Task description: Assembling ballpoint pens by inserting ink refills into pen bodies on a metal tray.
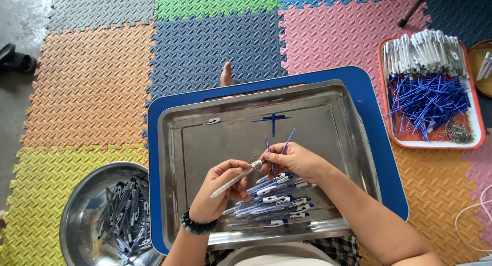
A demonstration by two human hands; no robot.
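Above the steel tray [205, 143], the left hand [220, 186] pinches a white pen barrel [234, 180] slantwise; the right hand [292, 161], curled, grips blue refills [277, 152].

The scene is being viewed by a single head-worn camera, aimed almost straight down from close above the steel tray [225, 99]. The foam floor mats [92, 81] around it are being taken in too.
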